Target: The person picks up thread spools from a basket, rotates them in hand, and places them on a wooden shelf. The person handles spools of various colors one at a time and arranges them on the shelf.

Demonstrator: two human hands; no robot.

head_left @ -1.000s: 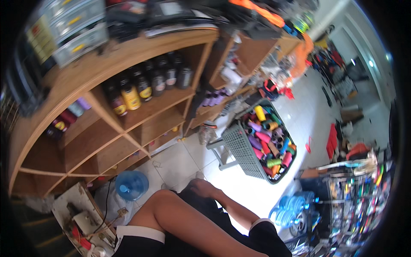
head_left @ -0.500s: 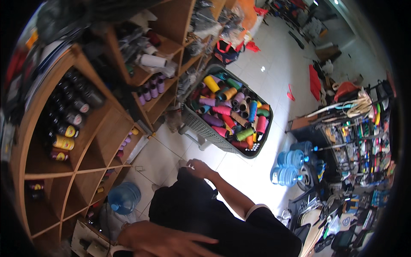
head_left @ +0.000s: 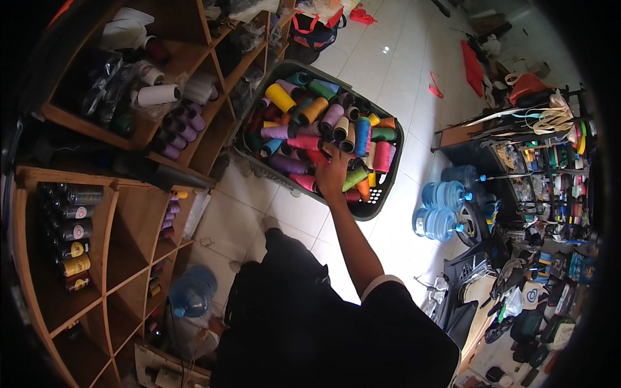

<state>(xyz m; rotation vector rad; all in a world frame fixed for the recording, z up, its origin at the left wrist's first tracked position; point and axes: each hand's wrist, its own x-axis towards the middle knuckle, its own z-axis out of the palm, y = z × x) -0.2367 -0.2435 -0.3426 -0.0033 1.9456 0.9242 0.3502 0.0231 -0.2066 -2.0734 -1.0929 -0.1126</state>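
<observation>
My right hand [head_left: 331, 171] reaches into a dark plastic basket [head_left: 369, 212] heaped with thread spools of many colours. Its fingers are bent around the near end of a tan thread spool [head_left: 348, 139], amid the pile. Close by lie a pink spool [head_left: 304, 143], a blue spool [head_left: 361, 136] and a lime green spool [head_left: 355, 177]. Down at the lower left, my left hand [head_left: 217, 326] shows only in small part beside my dark clothing. Its fingers are too hidden to read.
Wooden shelves [head_left: 103, 301] with spools stand along the left. A blue water bottle [head_left: 194, 291] is on the floor in front of them. More water bottles [head_left: 440, 224] lie stacked at the right, near a cluttered rack [head_left: 543, 168]. A bag [head_left: 317, 32] sits beyond the basket.
My right hand has gone from beside my body forward into the basket and onto the spools. My left hand has drawn back from in front of my body. The view has shifted.
</observation>
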